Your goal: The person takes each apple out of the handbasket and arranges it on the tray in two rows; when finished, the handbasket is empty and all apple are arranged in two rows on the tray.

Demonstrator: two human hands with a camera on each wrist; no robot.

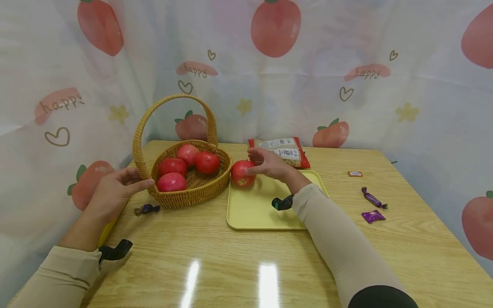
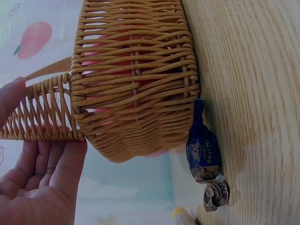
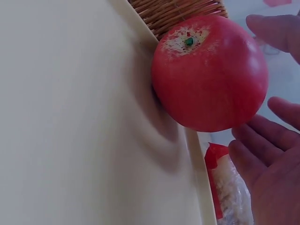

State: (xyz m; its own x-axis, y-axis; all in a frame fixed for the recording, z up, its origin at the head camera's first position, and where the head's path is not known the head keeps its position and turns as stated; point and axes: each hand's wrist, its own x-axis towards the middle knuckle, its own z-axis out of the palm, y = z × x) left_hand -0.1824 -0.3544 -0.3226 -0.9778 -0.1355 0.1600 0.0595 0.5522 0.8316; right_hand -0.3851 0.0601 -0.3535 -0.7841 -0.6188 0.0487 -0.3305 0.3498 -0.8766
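My left hand [image 1: 114,191] holds the base of the wicker basket's handle [image 2: 47,105], thumb on one side and fingers on the other. The basket [image 1: 192,196] stands upright, with several red apples [image 1: 208,162] inside. One more red apple [image 3: 211,75] sits at the left edge of a yellow tray [image 1: 254,218], beside the basket. Around its far right side lies my right hand [image 1: 271,164], fingers and thumb spread apart. In the right wrist view the thumb is off the apple, and the fingertips are at its side; whether they touch it I cannot tell.
A blue-wrapped candy [image 2: 202,150] lies by the basket's front. Behind the tray is a red-ended clear bag [image 1: 289,152]. To the right lie an orange-wrapped candy [image 1: 355,174], a twisted purple candy [image 1: 372,198] and a flat purple packet [image 1: 372,216]. Something yellow [image 1: 108,229] shows behind my left wrist.
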